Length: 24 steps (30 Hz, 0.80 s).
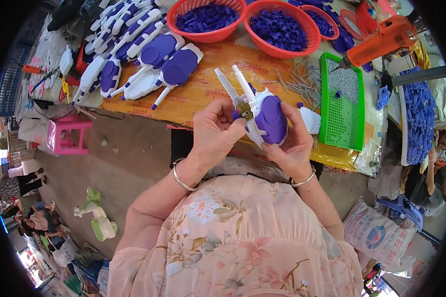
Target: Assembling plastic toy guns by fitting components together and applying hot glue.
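Over the front edge of the workbench, my right hand (296, 148) grips a white plastic toy housing with a raised purple panel (273, 119). Its fingers wrap the right side and lower end. My left hand (214, 129) is closed at the housing's left side, thumb and fingers around a small dark, brass-coloured piece (244, 112) and the white shell edge there. Two pale stems (238, 81) point away from me, apart at their tips. What lies under my left fingertips is hidden. Just right of my right hand lies another white shell (309, 120).
A green tray (342, 141) of small screws stands right, below an orange power screwdriver (381, 42). Red baskets (206, 37) of purple parts line the back. Assembled purple-white toys (181, 67) pile up left. A pink stool (68, 134) and woven sack (376, 232) flank me.
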### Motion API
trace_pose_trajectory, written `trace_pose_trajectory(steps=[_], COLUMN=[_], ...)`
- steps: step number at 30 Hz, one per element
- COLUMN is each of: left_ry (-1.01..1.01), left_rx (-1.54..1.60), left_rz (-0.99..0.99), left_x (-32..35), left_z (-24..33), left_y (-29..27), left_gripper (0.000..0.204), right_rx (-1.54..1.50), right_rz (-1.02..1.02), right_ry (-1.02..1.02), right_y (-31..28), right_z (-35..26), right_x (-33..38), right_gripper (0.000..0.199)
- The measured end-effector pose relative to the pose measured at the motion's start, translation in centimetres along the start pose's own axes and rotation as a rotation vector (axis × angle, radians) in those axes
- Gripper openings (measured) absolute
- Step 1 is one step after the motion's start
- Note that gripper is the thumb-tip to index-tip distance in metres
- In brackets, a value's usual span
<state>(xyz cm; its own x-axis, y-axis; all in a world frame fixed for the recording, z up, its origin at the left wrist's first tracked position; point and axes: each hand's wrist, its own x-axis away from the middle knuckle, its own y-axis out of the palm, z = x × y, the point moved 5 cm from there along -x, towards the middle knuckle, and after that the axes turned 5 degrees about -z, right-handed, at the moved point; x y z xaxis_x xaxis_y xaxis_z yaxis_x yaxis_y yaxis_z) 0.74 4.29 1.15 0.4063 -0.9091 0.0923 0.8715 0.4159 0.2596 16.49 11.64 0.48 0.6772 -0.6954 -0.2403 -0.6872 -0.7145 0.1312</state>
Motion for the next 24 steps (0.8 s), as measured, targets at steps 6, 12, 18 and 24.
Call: trace_pose_trajectory(steps=[6,12,18,24], left_ry=[-0.006,-0.070,-0.158,-0.150], left_rx=[-0.015,0.129,0.199,0.260], left_rz=[0.012,-0.103,-0.226,-0.241], left_x=[0.1,0.0,-0.1,0.0], left_z=[0.3,0.9,0.2,0.0], left_y=[0.1,0.7,0.7,1.0], left_gripper=[0.019,0.045,0.065,0.065], right_rx=[-0.002,-0.108,-0.243,-0.324], right_rz=[-0.001,-0.069,-0.074,-0.115], right_ry=[0.028,0.096,0.201,0.226], right_y=[-0.1,-0.5,-0.9,-1.1], right_z=[0.2,0.1,0.5,0.8], right_x=[-0.1,-0.6,-0.7,-0.9], right_gripper=[0.077,0.080,0.084,0.085])
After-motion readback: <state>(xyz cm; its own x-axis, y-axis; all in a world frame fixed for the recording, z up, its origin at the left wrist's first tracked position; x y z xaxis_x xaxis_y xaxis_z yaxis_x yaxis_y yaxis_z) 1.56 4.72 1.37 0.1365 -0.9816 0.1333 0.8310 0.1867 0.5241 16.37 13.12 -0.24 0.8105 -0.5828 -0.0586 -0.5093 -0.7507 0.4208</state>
